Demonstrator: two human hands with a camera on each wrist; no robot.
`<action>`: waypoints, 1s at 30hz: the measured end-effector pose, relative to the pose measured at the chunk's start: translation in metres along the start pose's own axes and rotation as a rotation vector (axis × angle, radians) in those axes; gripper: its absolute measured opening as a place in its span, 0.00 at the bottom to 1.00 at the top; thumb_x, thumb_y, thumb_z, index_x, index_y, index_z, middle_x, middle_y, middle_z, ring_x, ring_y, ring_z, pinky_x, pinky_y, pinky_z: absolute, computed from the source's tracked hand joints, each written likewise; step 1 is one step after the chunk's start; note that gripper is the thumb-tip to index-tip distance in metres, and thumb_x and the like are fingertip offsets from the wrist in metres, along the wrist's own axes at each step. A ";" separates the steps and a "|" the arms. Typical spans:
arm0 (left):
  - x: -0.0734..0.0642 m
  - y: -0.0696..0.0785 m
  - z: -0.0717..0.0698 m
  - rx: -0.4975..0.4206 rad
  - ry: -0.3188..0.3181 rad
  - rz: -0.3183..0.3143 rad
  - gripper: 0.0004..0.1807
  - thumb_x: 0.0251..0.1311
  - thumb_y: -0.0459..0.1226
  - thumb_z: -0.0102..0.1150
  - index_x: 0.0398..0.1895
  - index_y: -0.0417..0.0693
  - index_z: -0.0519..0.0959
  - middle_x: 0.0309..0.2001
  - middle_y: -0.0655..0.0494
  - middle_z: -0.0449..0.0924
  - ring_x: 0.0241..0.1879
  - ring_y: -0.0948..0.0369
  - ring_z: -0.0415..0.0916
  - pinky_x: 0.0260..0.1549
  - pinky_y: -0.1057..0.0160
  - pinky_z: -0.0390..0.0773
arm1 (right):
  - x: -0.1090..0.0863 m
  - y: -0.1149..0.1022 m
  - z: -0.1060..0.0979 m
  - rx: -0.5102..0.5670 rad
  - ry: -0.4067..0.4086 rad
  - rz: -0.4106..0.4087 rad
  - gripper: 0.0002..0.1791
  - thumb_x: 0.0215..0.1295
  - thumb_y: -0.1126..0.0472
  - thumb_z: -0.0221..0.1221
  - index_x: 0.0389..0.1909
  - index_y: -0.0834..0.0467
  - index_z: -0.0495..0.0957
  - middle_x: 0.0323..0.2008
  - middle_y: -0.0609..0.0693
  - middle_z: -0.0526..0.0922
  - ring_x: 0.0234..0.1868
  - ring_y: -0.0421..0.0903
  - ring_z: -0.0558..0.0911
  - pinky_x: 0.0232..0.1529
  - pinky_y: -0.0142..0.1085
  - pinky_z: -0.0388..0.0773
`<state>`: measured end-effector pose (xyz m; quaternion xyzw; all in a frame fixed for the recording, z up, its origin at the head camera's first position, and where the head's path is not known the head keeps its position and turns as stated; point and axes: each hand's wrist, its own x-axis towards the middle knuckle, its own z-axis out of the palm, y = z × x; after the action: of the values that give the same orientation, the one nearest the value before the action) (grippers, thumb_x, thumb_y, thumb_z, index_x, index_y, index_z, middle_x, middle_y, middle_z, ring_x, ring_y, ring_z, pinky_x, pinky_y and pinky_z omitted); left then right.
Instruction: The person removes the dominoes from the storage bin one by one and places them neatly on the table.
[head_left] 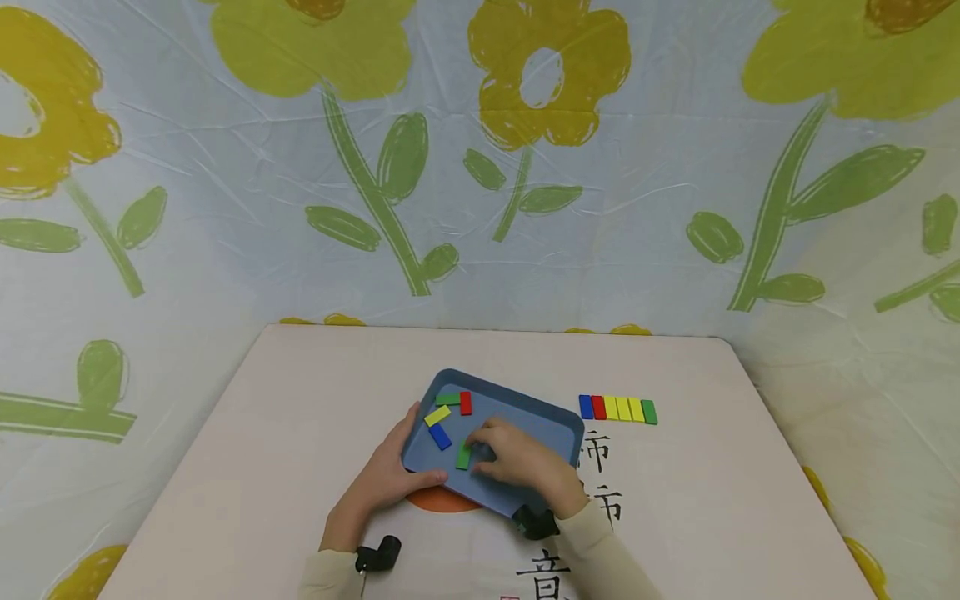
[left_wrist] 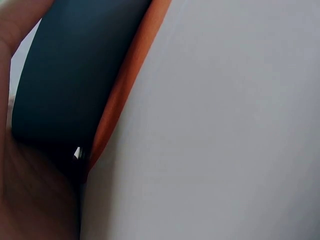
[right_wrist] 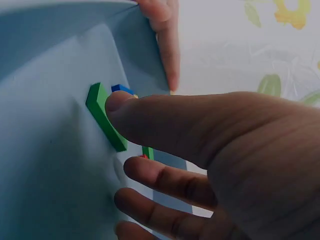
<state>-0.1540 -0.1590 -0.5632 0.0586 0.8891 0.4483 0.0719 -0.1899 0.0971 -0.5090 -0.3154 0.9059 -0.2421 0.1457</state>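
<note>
At its near left corner, the blue tray (head_left: 525, 418) is gripped by my left hand (head_left: 386, 475), fingers along the left side and thumb along the front rim. In the left wrist view the tray wall (left_wrist: 75, 70) sits against the palm. Over the tray, my right hand (head_left: 517, 454) has its fingertips close around a green block (head_left: 463, 457) lying on the tray floor. Its thumb overlaps that block in the right wrist view, with the other fingers spread apart. Beside it lie a blue block (head_left: 440, 437), a yellow block (head_left: 437, 416), a red block (head_left: 466, 403) and another green block (head_left: 447, 400).
A row of blocks (head_left: 617, 408) in blue, red, yellow and green lies side by side right of the tray. The pale table mat (head_left: 315, 400) carries black characters (head_left: 546, 575) and an orange shape (head_left: 442, 500) under the tray's front edge. Behind hangs a flowered cloth (head_left: 615, 225).
</note>
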 end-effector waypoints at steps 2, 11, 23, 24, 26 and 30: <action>0.000 0.000 0.000 -0.001 0.001 0.002 0.66 0.48 0.60 0.76 0.85 0.67 0.43 0.82 0.52 0.52 0.78 0.47 0.57 0.71 0.34 0.62 | 0.000 0.000 0.001 0.006 -0.009 -0.006 0.20 0.66 0.56 0.69 0.57 0.56 0.84 0.52 0.50 0.82 0.47 0.41 0.78 0.51 0.35 0.82; -0.001 0.000 0.001 -0.006 0.005 0.013 0.66 0.48 0.60 0.76 0.85 0.66 0.44 0.82 0.53 0.53 0.78 0.48 0.57 0.72 0.34 0.62 | 0.001 0.007 -0.002 0.077 -0.014 -0.025 0.18 0.68 0.56 0.68 0.53 0.60 0.86 0.53 0.50 0.83 0.51 0.45 0.81 0.55 0.40 0.83; -0.001 -0.002 0.001 0.003 0.007 0.020 0.66 0.47 0.61 0.76 0.85 0.66 0.44 0.82 0.54 0.52 0.80 0.48 0.54 0.73 0.34 0.59 | -0.005 0.032 -0.014 0.081 0.088 0.047 0.12 0.68 0.56 0.67 0.48 0.58 0.88 0.49 0.53 0.83 0.47 0.48 0.80 0.50 0.46 0.83; -0.001 -0.002 0.001 0.004 0.007 0.018 0.66 0.47 0.62 0.76 0.85 0.67 0.44 0.82 0.54 0.52 0.80 0.48 0.54 0.73 0.34 0.59 | -0.004 0.032 -0.014 0.073 0.090 0.055 0.13 0.68 0.56 0.67 0.48 0.58 0.88 0.49 0.52 0.83 0.46 0.47 0.79 0.49 0.45 0.83; -0.001 -0.002 0.001 0.008 0.006 0.014 0.66 0.47 0.62 0.76 0.85 0.67 0.44 0.82 0.54 0.52 0.80 0.48 0.54 0.73 0.34 0.60 | -0.004 0.031 -0.013 0.062 0.087 0.067 0.14 0.69 0.55 0.67 0.49 0.58 0.88 0.49 0.53 0.83 0.46 0.46 0.79 0.49 0.44 0.83; 0.000 -0.002 0.001 0.006 0.006 0.011 0.66 0.47 0.62 0.76 0.85 0.67 0.43 0.82 0.54 0.51 0.80 0.48 0.54 0.72 0.34 0.60 | -0.001 0.028 -0.011 0.055 0.086 0.063 0.16 0.68 0.55 0.68 0.51 0.59 0.87 0.51 0.54 0.82 0.48 0.47 0.79 0.50 0.45 0.83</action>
<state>-0.1542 -0.1596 -0.5649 0.0621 0.8903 0.4462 0.0666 -0.2074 0.1208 -0.5143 -0.2717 0.9139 -0.2755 0.1228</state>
